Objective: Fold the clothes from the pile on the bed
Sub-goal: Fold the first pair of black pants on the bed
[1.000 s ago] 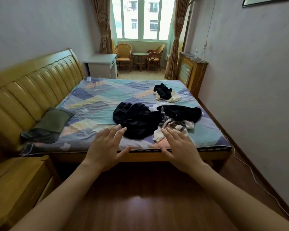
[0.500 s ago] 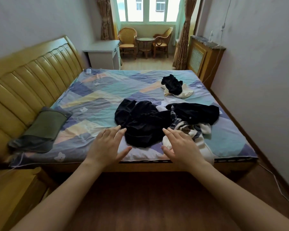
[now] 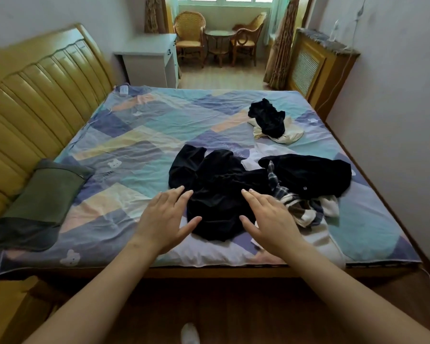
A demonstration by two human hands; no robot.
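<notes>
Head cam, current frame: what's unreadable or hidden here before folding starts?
- Near black garment: type unclear; crumpled, and the left hand and right hand overlap its edges.
- Striped garment: mostly buried under the second black garment.
- White piece behind the pile: only a sliver shows.
- Far black-and-cream heap: too small to count items.
- Hand contact with cloth: cannot tell, single view.
- Window: cut by top edge.
</notes>
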